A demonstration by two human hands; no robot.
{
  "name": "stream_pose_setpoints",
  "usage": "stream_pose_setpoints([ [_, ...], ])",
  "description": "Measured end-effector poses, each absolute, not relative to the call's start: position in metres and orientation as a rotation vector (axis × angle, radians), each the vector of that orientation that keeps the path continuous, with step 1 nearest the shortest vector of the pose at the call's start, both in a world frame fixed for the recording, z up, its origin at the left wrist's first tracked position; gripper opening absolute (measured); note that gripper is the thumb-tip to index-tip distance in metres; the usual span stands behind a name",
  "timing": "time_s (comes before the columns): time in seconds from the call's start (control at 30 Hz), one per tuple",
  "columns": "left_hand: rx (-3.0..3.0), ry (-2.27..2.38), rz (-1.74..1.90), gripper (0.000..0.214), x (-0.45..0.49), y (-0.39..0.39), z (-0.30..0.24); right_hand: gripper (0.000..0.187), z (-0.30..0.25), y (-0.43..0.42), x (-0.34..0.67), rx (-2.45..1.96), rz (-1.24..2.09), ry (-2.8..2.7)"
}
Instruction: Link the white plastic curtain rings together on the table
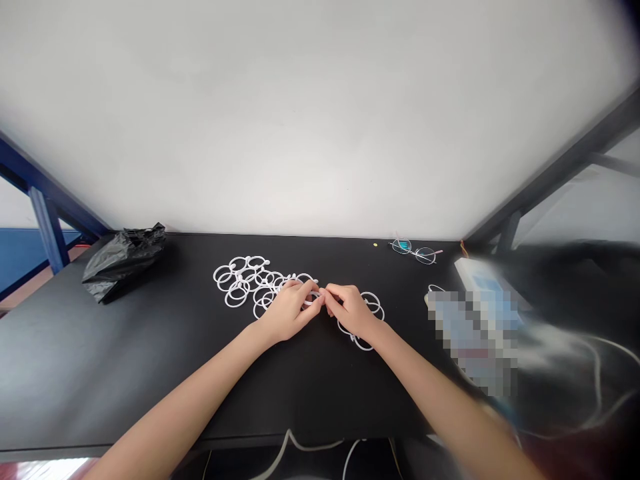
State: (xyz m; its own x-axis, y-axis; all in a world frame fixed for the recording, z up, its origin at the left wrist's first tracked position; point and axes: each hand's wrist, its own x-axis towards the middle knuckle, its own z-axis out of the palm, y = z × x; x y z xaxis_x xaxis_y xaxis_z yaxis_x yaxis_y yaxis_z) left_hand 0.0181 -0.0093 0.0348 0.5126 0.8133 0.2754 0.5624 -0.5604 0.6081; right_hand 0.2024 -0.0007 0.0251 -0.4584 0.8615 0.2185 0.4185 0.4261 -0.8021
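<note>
At mid-table on the black table [150, 347], your left hand [287, 311] and right hand [353, 311] meet fingertip to fingertip, both pinched on one white ring [315, 297] between them, with the ring pile [247, 280] lying just left, nearer your left hand.

Both hands meet at the middle of the black bench [150, 373] — left hand [287, 310] and right hand [350, 310] pinch one white ring [314, 297] between their fingers. Loose white rings [245, 280] lie just behind, a crumpled black bag [123, 260] far left, spectacles [415, 251] to the right.
</note>
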Motion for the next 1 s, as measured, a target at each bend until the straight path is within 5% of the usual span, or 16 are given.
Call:
stream_pose_setpoints([
  [1.0,2.32,1.066,0.903,0.022,0.0172,-0.0065,0.031,0.033,0.0265,-0.0012,0.2005,-1.125,0.792,-1.987],
])
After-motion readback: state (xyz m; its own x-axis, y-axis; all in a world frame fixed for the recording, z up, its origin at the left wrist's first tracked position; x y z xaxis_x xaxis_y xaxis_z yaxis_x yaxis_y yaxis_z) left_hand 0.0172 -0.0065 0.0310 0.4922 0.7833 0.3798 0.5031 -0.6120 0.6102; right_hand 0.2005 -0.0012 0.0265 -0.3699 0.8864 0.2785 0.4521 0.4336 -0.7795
